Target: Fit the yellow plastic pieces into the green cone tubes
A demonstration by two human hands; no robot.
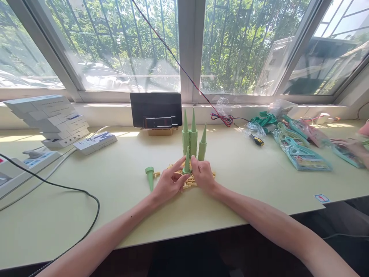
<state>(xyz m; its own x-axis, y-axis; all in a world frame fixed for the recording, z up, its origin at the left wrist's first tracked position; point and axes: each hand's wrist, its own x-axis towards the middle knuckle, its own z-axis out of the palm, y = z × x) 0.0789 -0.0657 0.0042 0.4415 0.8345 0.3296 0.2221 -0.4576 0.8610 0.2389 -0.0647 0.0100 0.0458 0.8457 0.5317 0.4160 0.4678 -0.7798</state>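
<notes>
Windows stood beyond the far edge of the pale bench. About midway between its far and near edges, the green cone pointed upward among loose yellow pieces. The left hand gripped its base between thumb and fingers; the right hand was curled just beside it, its hold impossible to tell. The step in hand looked like steadying the cone; any move seemed to call for a light pinch, clear of the tall green spires just beyond. Open room lay toward the near edge and rightward, short of the packets; leftward, a second cone lay near the left hand.
</notes>
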